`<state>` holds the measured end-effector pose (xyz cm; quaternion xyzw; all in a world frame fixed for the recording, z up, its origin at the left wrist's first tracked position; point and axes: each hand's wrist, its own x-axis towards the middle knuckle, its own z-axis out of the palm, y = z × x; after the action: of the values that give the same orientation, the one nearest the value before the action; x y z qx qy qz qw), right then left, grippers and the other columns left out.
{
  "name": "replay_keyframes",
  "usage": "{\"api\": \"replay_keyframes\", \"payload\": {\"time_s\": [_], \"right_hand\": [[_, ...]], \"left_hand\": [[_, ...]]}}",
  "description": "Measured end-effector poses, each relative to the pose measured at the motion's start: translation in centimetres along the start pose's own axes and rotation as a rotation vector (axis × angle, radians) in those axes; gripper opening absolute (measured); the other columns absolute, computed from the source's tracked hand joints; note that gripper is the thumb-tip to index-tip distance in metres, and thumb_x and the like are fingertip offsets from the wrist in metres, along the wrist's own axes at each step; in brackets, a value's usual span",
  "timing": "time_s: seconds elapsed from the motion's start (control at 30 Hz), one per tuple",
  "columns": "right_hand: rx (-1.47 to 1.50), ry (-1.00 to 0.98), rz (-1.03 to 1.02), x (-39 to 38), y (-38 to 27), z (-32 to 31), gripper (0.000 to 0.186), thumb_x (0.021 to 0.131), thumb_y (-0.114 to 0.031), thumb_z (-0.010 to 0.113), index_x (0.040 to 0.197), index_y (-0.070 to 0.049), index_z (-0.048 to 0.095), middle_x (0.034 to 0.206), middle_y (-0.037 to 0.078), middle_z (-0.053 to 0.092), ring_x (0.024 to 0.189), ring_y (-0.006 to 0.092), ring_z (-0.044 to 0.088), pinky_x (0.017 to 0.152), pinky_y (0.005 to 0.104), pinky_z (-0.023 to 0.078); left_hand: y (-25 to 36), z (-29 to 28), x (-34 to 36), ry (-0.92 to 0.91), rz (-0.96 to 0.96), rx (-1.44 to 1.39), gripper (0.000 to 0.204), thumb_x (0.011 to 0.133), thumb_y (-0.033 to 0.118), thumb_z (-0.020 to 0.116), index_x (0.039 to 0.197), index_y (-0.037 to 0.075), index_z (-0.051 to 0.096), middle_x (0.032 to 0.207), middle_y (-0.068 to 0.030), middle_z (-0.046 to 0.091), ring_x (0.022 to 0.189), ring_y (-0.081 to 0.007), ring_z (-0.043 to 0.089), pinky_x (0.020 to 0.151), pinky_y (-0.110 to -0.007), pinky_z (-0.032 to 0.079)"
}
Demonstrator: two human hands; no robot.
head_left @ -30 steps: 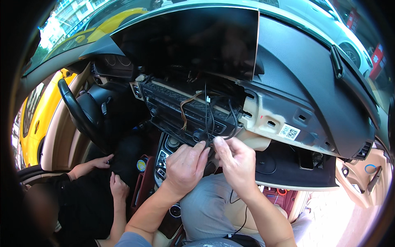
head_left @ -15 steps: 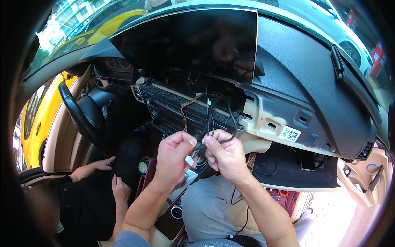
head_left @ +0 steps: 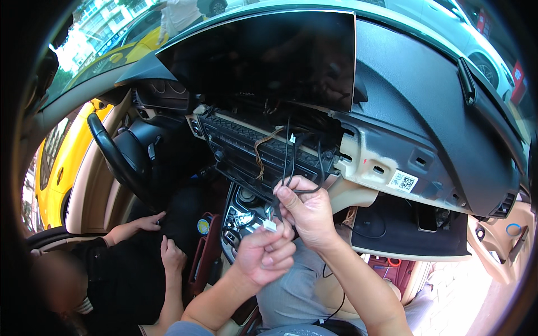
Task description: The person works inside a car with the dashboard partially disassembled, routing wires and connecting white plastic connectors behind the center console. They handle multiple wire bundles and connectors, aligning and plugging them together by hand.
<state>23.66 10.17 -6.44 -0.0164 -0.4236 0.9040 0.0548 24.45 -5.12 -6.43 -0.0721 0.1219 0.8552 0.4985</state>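
Observation:
My right hand (head_left: 307, 211) pinches black cables (head_left: 290, 159) that run down from the opening below the large dark screen (head_left: 263, 61). Below and left of it, my left hand (head_left: 264, 255) is closed, its fingertips at a small white connector plug (head_left: 269, 225) on thin wires. Those wires lead up toward my right hand; the fingers partly hide the grip on the plug. A brown wire bundle (head_left: 259, 154) hangs loose in front of the radio panel (head_left: 238, 151).
At the left, a seated person's hand (head_left: 172, 255) rests near the lap, below the steering wheel (head_left: 112, 154). The gear console (head_left: 238, 218) lies beyond my left hand. An open glove box (head_left: 409, 232) holding a phone (head_left: 427, 217) juts out at the right.
My left hand has come down and toward me, away from my right hand, with the white plug at its fingertips. My right hand still pinches the black cables. The view has shifted slightly.

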Motion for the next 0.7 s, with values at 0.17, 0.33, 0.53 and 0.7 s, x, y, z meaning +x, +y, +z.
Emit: {"api": "replay_keyframes", "payload": {"time_s": [0.17, 0.33, 0.53, 0.7], "right_hand": [[-0.215, 0.053, -0.099, 0.0, 0.3, 0.6, 0.019, 0.101, -0.023, 0.068, 0.101, -0.005, 0.067, 0.093, 0.002, 0.068, 0.073, 0.0054, 0.058, 0.06, 0.0186, 0.047], [-0.18, -0.013, -0.039, -0.4, -0.4, 0.1, 0.02, 0.1, -0.018, 0.069, 0.112, -0.003, 0.068, 0.101, 0.002, 0.07, 0.086, 0.0046, 0.062, 0.07, 0.0208, 0.053], [-0.144, 0.0, -0.056, -0.8, -0.4, 0.1, 0.026, 0.094, -0.001, 0.069, 0.119, 0.001, 0.064, 0.1, 0.005, 0.071, 0.092, 0.0106, 0.067, 0.081, 0.0266, 0.056], [-0.094, 0.113, -0.025, -2.1, -1.1, 0.2, 0.043, 0.09, 0.004, 0.071, 0.127, -0.002, 0.049, 0.092, 0.005, 0.069, 0.08, 0.0092, 0.065, 0.069, 0.022, 0.052]], "left_hand": [[-4.5, 2.6, -2.2, 0.176, 0.472, 1.016, 0.006, 0.099, 0.005, 0.063, 0.097, 0.0, 0.065, 0.067, -0.0015, 0.055, 0.054, -0.0122, 0.053, 0.051, -0.024, 0.04], [0.0, 2.5, -1.9, 0.475, 1.351, 1.896, 0.018, 0.09, 0.006, 0.073, 0.106, -0.001, 0.068, 0.103, -0.0133, 0.066, 0.09, -0.0194, 0.066, 0.074, -0.027, 0.051], [2.9, 2.5, 0.0, 0.287, 0.644, 1.224, 0.028, 0.099, 0.005, 0.064, 0.127, -0.003, 0.065, 0.104, -0.0074, 0.07, 0.085, -0.0101, 0.068, 0.075, -0.022, 0.056], [3.4, 2.1, 1.4, 0.264, 0.936, 1.637, 0.022, 0.089, -0.009, 0.069, 0.109, -0.003, 0.074, 0.086, -0.0083, 0.072, 0.071, -0.0146, 0.068, 0.062, -0.026, 0.055]]}}
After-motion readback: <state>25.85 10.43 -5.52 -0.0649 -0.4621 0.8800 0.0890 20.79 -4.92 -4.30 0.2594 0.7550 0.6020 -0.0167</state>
